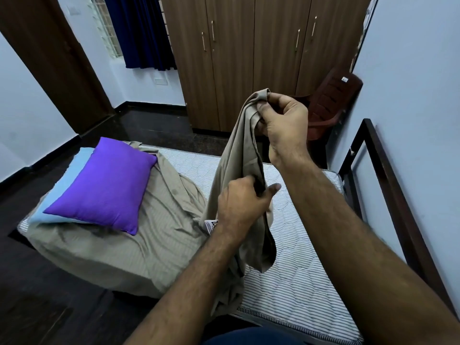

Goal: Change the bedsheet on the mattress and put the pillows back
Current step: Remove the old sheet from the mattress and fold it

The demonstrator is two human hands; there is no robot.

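- Looking down from the head view, a striped mattress (298, 282) is seen lying on a dark floor (154, 125), its right edge set against a dark bed frame (388, 170) that leans on the pale wall.
- A beige bedsheet (154, 225) is draped over the mattress's left part and hangs over its left edge; the right part of the mattress is left bare.
- One bunched length of the bedsheet is lifted above the middle of the mattress and is gripped in two places.
- The right hand (283, 120) is raised highest, with fingers and thumb curled round the sheet's top fold.
- The left hand (241, 202) is held lower, its fingers closed on the hanging fabric and its thumb laid across the fold; a small white label (211, 225) is seen just beside its wrist.
- A purple pillow (104, 185) is placed on the sheet near the mattress's far left corner, stacked on a light blue pillow (59, 192) whose left side shows beneath it.
- Part of the mattress's middle is hidden by the lifted fabric and both forearms.
- A brown wardrobe (249, 58) with four doors is seen beyond the mattress's far edge, a brown plastic chair (331, 105) to its right, partly hidden by the right hand.
- A dark blue curtain (142, 31) is hung by a window at the upper left, beside a brown door (49, 58).
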